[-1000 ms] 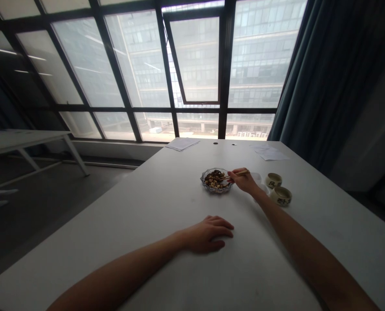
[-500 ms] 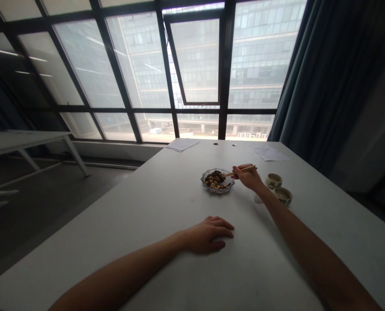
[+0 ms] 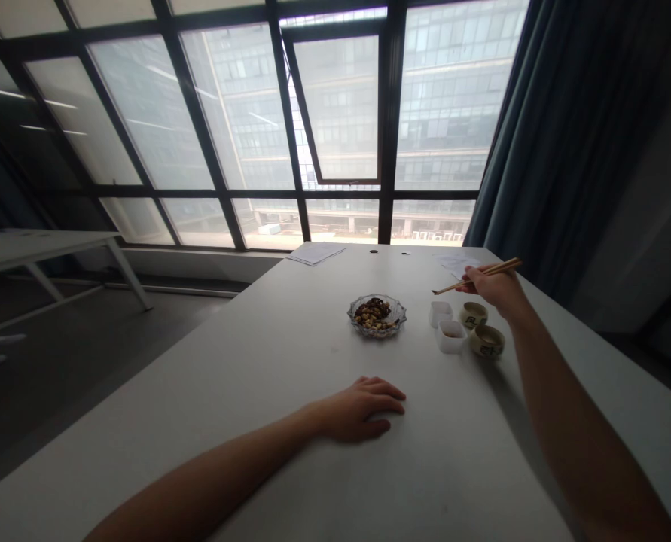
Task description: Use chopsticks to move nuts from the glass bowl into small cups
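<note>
The left hand (image 3: 358,410) lay spread and relaxed on the white table (image 3: 256,376), apparently resting. The raised right hand (image 3: 493,290) pinched chopsticks (image 3: 476,276), keeping their tips off the surface, near two plastic tubs (image 3: 451,337) and two ceramic cups (image 3: 486,342). Nuts (image 3: 373,315) sat in a glass dish (image 3: 397,324) farther left.

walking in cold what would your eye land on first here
The tall window wall fills the top of the view, with a big office building outside. On the white table below, the right hand raises chopsticks above two ceramic cups and two small white tubs. To their left sits a glass dish of nuts.
</note>
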Demonstrator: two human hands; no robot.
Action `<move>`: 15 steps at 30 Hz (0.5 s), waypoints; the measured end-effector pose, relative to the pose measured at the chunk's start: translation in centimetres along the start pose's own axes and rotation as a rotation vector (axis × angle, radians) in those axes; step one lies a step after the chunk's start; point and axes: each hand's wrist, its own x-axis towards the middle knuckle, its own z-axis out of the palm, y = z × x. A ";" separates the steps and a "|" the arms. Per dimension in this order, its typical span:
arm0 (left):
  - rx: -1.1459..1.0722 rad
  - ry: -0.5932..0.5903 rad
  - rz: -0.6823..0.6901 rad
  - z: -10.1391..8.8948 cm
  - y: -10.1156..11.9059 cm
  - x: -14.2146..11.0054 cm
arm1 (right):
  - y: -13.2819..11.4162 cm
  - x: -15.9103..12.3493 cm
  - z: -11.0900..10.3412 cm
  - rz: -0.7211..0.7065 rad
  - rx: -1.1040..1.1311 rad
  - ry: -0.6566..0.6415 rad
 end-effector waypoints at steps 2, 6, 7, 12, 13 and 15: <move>-0.002 -0.010 -0.002 -0.1 0.0 0.0 | 0.5 0.6 -0.6 -0.008 -0.016 0.022; -0.003 -0.011 -0.001 -0.1 0.0 0.0 | 1.7 1.4 -1.0 0.014 -0.093 -0.008; -0.001 -0.008 -0.001 -0.1 0.0 0.0 | 2.0 1.6 -1.0 0.024 -0.120 -0.028; 0.004 -0.009 0.007 -0.1 0.0 0.0 | 2.9 1.8 -0.6 0.019 -0.257 -0.084; 0.003 -0.009 0.010 -0.1 0.0 0.0 | 2.8 1.6 -0.5 0.012 -0.271 -0.081; 0.004 -0.007 0.014 0.0 0.0 0.0 | 2.4 1.1 -0.3 0.006 -0.285 -0.077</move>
